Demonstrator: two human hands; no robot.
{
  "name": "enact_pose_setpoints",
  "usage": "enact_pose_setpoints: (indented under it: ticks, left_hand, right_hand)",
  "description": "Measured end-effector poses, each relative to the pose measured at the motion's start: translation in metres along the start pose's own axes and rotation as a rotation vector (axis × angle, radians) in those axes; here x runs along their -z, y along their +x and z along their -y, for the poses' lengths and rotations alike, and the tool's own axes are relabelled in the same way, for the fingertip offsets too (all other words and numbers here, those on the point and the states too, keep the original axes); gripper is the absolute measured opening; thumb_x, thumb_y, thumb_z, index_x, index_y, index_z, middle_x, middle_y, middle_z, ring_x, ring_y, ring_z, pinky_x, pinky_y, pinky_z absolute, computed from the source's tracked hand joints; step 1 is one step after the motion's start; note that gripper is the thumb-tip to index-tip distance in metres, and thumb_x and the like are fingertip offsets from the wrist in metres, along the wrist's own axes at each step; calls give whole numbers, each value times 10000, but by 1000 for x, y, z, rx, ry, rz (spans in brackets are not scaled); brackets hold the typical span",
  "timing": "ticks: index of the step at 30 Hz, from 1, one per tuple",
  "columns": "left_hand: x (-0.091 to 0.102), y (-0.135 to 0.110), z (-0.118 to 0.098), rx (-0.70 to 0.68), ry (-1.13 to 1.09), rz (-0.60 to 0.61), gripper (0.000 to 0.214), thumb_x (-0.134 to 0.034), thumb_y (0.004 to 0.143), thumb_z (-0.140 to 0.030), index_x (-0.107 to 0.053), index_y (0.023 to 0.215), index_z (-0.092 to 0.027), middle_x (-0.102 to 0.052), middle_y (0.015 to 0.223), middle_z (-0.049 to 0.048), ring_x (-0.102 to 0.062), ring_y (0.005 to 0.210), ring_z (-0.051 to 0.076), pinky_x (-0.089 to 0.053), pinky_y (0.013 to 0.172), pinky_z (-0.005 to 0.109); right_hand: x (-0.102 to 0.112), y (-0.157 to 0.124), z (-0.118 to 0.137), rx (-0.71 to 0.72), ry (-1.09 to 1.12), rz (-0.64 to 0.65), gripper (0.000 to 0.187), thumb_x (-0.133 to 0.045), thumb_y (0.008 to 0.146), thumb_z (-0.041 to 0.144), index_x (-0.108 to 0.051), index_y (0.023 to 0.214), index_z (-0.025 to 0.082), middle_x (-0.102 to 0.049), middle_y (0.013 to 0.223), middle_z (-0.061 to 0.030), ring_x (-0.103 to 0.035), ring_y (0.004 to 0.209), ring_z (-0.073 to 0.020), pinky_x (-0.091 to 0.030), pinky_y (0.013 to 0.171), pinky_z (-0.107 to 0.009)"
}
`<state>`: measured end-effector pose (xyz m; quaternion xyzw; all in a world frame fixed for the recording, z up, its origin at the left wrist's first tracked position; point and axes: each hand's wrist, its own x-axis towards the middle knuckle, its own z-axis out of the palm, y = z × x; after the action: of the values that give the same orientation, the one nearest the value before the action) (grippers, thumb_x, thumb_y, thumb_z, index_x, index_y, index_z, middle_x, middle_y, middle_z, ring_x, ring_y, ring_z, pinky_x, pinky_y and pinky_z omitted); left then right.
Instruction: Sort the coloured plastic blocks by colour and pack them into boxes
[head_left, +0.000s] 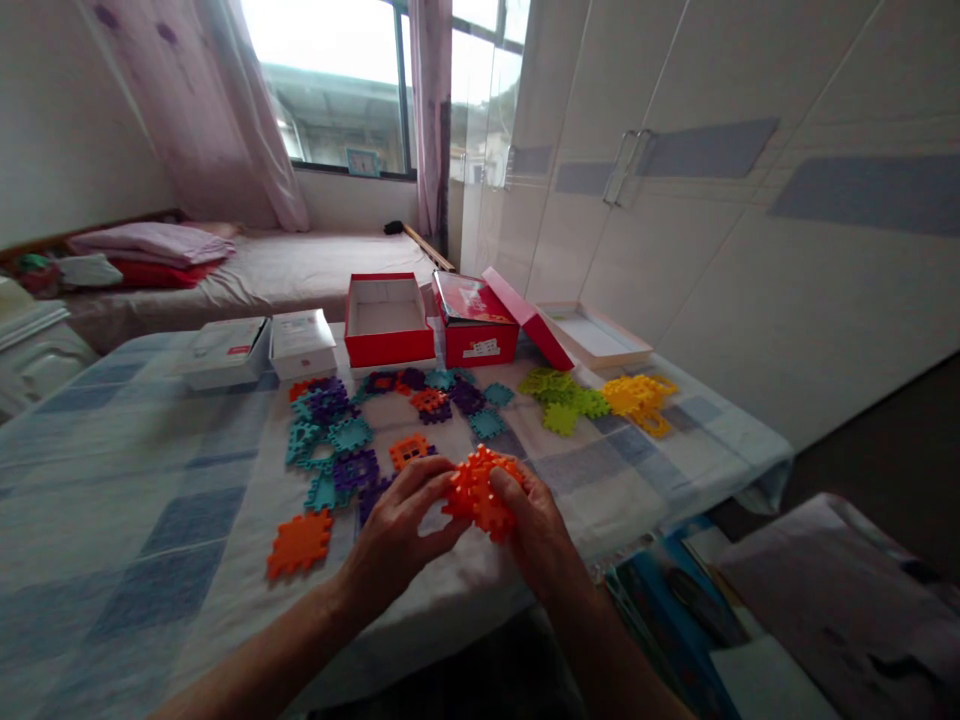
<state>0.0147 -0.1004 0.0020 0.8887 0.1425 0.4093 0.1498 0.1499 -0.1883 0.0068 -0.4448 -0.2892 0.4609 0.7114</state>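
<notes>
Left hand [397, 515] and right hand [541, 525] were partly curled, gripping an orange block cluster [484, 495] from either side above the near part of the cloth-covered bench [161, 480]. One flat orange tile [300, 545] lay left.

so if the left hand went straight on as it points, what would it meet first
The orange cluster, which the left hand seems to touch; beyond it, probably the right hand, though depth is unclear.

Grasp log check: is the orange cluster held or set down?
Held: left hand and right hand both grip the orange cluster.
</notes>
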Motion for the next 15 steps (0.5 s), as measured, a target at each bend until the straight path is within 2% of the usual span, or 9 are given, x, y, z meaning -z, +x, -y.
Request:
enact_pose_setpoints:
  ticks: [3,6,8,10,13,15]
  left_hand:
    - [-6,7,-5,-55,-23,16,315,-589,852,-293,-514,1150,-223,-581,1143,90,-598,1063,191,-540,894,314]
    - [-6,16,-10,-114,6,82,476,-590,850,-347,-426,1280,-222,-512,1264,127,-545,1160,217,-523,932,347]
    - [0,24,-8,-123,65,99,517,-582,854,-349,-395,1321,-225,-457,1335,143,-513,1204,237,-510,952,377]
    - [10,32,-1,-90,122,80,461,-559,868,-322,-428,1302,-239,-429,1370,131,-485,1233,253,-486,978,413]
    - [27,44,21,-1,179,28,352,-516,885,-313,-500,1231,-249,-430,1373,97,-462,1247,262,-441,1013,458]
    - [35,48,41,56,203,-13,303,-481,897,-336,-537,1181,-245,-445,1351,82,-471,1232,254,-417,1030,460]
  right_hand:
    - [12,2,10,11,4,-10,345,-636,789,426,-614,1031,180,-675,952,-54,-643,821,-177,-516,779,-318]
    - [38,8,30,48,-63,-115,377,-662,759,435,-622,1031,177,-686,945,-61,-653,806,-190,-529,768,-340]
    - [67,14,47,105,-161,-223,378,-675,741,447,-633,1005,181,-691,924,-52,-654,796,-185,-531,766,-329]
    - [102,22,63,161,-308,-317,377,-679,734,453,-639,990,180,-690,910,-48,-650,805,-179,-529,770,-316]
    - [154,34,80,154,-519,-414,440,-701,688,485,-650,968,149,-690,910,-80,-650,795,-198,-532,743,-327]
    - [179,41,84,150,-632,-459,493,-707,653,518,-656,946,125,-692,875,-99,-651,758,-213,-535,709,-341]
